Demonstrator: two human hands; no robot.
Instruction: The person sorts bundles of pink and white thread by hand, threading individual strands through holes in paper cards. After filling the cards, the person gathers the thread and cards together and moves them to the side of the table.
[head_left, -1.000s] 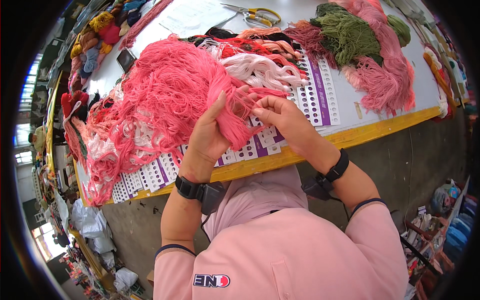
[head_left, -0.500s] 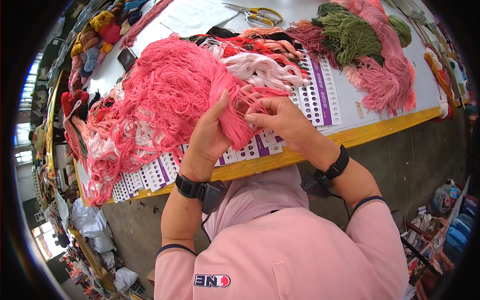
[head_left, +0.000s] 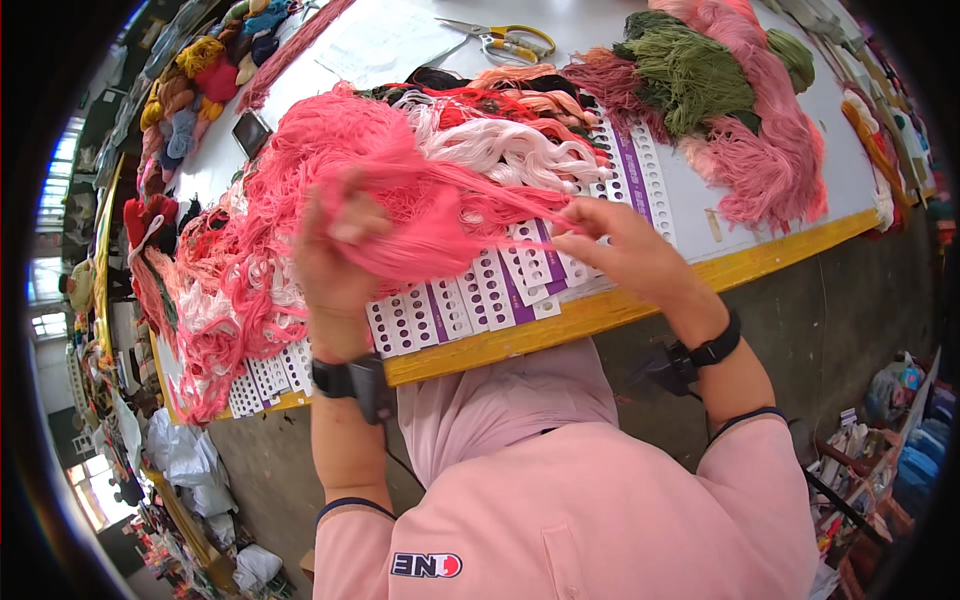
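Gripping bunch of pink yarn (head_left: pixel 400 235), your left hand (head_left: pixel 335 265) closed round it, blurred. Your right hand (head_left: pixel 625 250) pinching thin pink strands (head_left: pixel 520 205) stretched taut between both hands. White perforated sample cards (head_left: pixel 480 295) just below hands on counter (head_left: pixel 760 230). Green yarn bundle (head_left: pixel 690 70) and yellow-handled scissors (head_left: pixel 510 38) well beyond right hand.

A single head-worn fisheye looks steeply down, close over the yarn-strewn table (head_left: pixel 700 190).
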